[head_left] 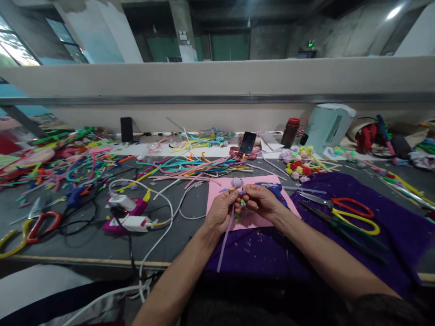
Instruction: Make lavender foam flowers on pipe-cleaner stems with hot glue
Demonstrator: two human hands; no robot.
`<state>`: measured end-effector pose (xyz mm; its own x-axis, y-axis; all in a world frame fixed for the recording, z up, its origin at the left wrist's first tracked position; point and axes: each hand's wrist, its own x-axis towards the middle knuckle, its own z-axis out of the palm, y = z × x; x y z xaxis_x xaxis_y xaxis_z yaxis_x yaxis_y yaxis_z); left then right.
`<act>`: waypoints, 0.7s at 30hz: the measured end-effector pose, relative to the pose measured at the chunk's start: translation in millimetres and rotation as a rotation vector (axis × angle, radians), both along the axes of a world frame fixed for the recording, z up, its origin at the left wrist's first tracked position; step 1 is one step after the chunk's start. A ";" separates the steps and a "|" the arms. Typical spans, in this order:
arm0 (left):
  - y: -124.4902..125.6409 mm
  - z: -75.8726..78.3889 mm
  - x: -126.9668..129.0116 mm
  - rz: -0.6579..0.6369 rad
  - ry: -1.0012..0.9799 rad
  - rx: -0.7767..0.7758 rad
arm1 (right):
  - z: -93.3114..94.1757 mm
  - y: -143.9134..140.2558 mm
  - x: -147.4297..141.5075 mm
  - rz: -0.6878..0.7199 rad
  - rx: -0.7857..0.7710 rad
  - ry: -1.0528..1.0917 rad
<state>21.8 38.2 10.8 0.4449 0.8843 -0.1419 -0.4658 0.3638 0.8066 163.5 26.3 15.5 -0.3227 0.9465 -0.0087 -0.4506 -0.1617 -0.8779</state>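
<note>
A lilac pipe-cleaner flower (237,183) sits between my two hands, its fuzzy head upward and a long lilac stem (224,246) slanting down toward the table's front. My left hand (220,212) is closed around it just below the head. Close against it, the fingers of my right hand (263,202) pinch a short purple strip (242,192) at the flower's base; the fingertips partly hide it. Both hands are over a pink sheet (212,192). Behind my right hand lies a blue glue gun (279,194), partly covered by it.
Scissors with red and yellow handles (356,215) and green-handled pliers (353,235) lie on purple cloth (401,203) at right. Chargers on a purple power strip (115,226) trail cables at left. Behind are loose pipe cleaners (193,167), a phone (247,143) and a bottle (290,132).
</note>
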 end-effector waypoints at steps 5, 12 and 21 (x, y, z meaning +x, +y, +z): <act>1.3 -1.5 -1.7 -0.005 -0.068 -0.054 | -1.3 0.5 -0.5 -0.105 0.040 -0.066; 3.2 -4.6 -1.4 0.001 -0.061 -0.073 | -1.4 -1.6 -0.6 -0.217 0.126 -0.195; 3.9 4.8 -2.9 0.017 -0.006 -0.141 | 7.2 -1.5 6.3 -0.181 0.233 -0.372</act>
<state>18.9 42.1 15.6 0.4312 0.8631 -0.2628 -0.4775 0.4655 0.7452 169.9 24.9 22.7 -0.1672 0.9777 0.1272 -0.1015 0.1113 -0.9886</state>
